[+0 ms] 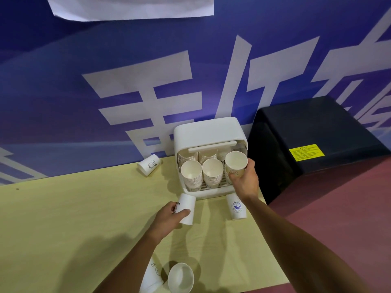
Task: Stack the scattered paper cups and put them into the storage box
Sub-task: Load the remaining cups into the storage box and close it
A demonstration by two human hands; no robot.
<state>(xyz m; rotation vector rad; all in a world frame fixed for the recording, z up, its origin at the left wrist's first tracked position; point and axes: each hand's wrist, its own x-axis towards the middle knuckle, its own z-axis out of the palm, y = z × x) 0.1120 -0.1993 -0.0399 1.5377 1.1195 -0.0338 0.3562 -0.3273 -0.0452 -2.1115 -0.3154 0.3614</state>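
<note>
- Storage box (208, 132) is white, sits at the back of the yellowish table (63, 218) right against the blue wall w/ big white lettering (148, 96). Front is open, lid flipped up.
- Inside the box: 2 front stacks of paper cups, left stack (192, 173) and middle stack (212, 172), mouths facing out toward the camera. More stacks behind them, can't count those tbh.
- Right hand (245, 180) is wrapped around a cup w/ a heart-ish print (236, 163), holding it at the box's right front slot, tilted, mouth up toward the camera. Looks like more cups under it but the hand hides that.
- Left hand (171, 216) is gripping an upside-down cup (186, 209) on the table just in front of the box, thumb on 1 side, fingers on the other.
- Loose cups: 1 w/ a round blue logo (236, 206) upside down just beside the box's front right corner, 1 tipped over (149, 164) near the wall left of the box, 2 more at the near edge, a lying cup (152, 278) and an open-mouth cup (181, 278), touching or nearly.
- Black cabinet w/ yellow sticker (317, 140) right of the table.
</note>
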